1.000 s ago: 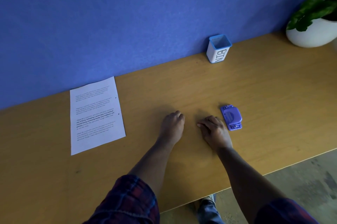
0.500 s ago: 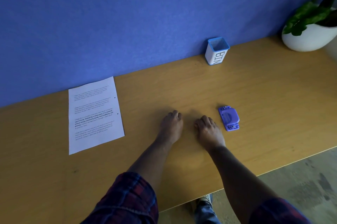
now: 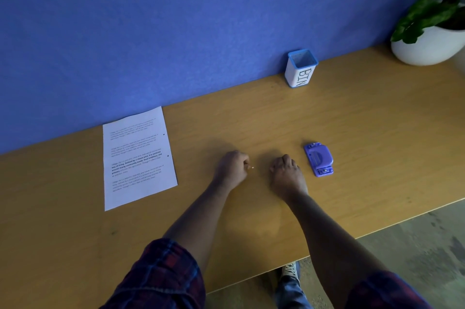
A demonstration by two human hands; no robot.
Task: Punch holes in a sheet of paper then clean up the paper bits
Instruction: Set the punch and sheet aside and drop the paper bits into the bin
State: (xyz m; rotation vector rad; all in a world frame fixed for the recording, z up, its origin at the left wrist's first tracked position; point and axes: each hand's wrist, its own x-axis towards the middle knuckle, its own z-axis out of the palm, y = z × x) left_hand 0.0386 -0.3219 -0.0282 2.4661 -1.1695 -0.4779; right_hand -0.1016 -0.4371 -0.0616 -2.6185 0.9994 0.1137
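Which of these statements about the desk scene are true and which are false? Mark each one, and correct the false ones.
1. The sheet of paper already has two holes near its right edge. True.
2. The hole punch sits on top of the paper. False: it lies on the bare desk, right of the right hand.
3. The white container reads BIN. True.
4. The left hand grips the punch. False: it rests curled on the desk beside a tiny white paper bit.

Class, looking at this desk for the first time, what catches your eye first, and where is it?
Two curled hands, left hand and right hand, rest mid-desk with a tiny paper bit between them. A purple hole punch lies just right; a punched sheet lies left, a white bin by the wall.
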